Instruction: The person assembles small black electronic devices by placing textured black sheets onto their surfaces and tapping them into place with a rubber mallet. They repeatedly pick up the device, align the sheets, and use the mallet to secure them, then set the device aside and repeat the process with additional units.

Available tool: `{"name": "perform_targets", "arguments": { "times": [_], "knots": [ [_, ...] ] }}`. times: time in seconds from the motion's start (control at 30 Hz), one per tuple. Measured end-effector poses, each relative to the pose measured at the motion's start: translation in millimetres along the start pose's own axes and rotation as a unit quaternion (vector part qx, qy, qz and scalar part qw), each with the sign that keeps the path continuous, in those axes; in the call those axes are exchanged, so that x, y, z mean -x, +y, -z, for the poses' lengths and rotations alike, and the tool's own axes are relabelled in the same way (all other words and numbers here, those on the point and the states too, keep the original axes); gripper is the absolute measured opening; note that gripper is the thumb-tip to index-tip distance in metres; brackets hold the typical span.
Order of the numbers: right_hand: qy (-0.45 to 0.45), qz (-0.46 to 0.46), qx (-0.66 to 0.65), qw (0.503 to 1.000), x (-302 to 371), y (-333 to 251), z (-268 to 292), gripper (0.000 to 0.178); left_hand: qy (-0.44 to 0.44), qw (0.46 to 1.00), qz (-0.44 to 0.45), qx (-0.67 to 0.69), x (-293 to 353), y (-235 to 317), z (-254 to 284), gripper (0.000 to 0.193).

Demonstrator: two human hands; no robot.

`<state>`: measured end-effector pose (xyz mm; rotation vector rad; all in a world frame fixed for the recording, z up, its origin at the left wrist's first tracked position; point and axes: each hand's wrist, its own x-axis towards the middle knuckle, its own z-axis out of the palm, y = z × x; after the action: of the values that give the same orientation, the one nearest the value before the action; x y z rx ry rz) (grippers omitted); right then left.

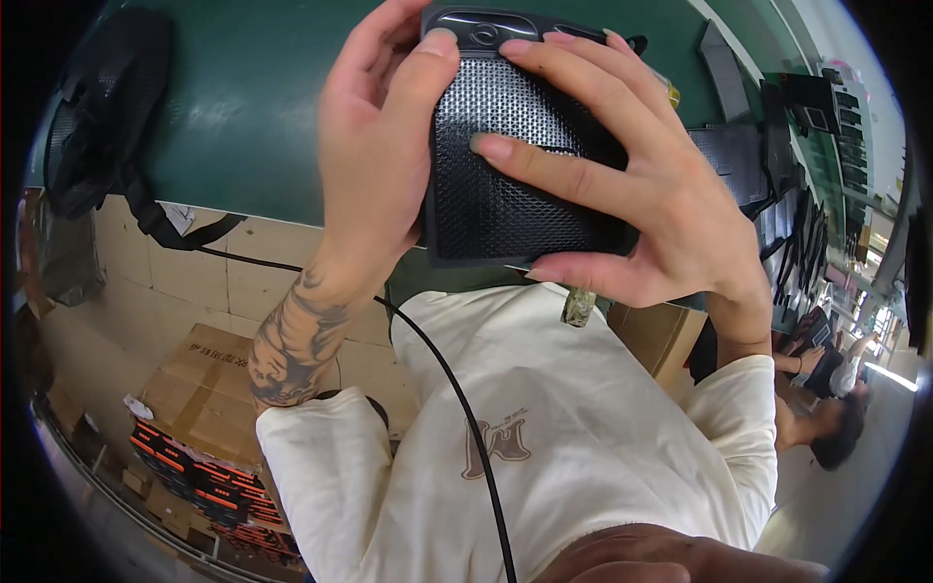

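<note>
A black, roughly square panel (525, 219) with a shiny woven-mesh face is held up over the near edge of the green table. Along its far end runs a glossy black strip (486, 31) with a round feature in it. My left hand (384, 126) grips its left side, thumb on the far left corner; some of its fingers are hidden behind. My right hand (632, 175) spans the mesh from the right. One finger lies across the middle, others reach the far strip, and the thumb is at the near edge. The panel's underside is hidden.
A black mesh bag (117, 97) with a strap lies on the green table (253, 117) at left. Several black panels (724, 155) lie at right. A cardboard box (199, 389) tops black-and-orange boxes (194, 476) at lower left. Co-workers (841, 428) sit at far right. A black cable (437, 355) crosses my front.
</note>
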<state>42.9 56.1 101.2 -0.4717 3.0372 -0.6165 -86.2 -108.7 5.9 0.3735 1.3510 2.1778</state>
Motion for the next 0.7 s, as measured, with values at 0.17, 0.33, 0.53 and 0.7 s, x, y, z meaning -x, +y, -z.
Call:
{"name": "perform_targets", "arguments": {
  "times": [0.17,0.33,0.53,0.7],
  "knots": [
    [0.012,0.004,-0.009,1.0,-1,1,-3,0.069,0.004,1.0,-0.014,-0.012,2,-1,2,0.044],
    [0.005,0.004,0.007,1.0,-3,-1,1,0.067,-0.028,0.995,0.052,0.082,0,4,5,0.046],
    [-0.005,0.009,0.013,1.0,-4,0,5,0.068,-0.098,0.978,0.08,0.165,-1,5,11,0.05],
    [-0.013,0.017,0.005,1.0,-6,3,6,0.066,-0.077,0.991,0.057,0.098,0,1,11,0.049]
  ]
}}
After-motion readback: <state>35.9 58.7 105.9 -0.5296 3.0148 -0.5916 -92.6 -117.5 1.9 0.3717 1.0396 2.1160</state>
